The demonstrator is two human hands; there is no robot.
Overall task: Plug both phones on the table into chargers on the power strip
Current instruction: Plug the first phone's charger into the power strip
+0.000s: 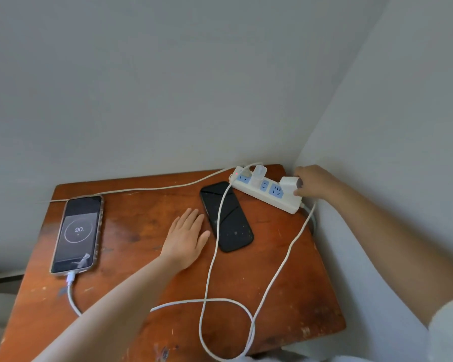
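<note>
We judged the risk to be the strip (268, 190) sliding toward the wall as our right hand (313, 182), curled round the charger (288, 184), pressed it in. Our left hand (186, 237) lay flat and open on the tabletop (147, 226), holding nothing, beside the dark phone (226, 216). The lit phone (76, 235), far left, had its cable (72, 293) in.

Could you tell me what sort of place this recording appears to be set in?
Probably a room corner at home, perhaps a bedside: a worn wooden table against plain walls, with a power strip and a charging phone on it.
</note>
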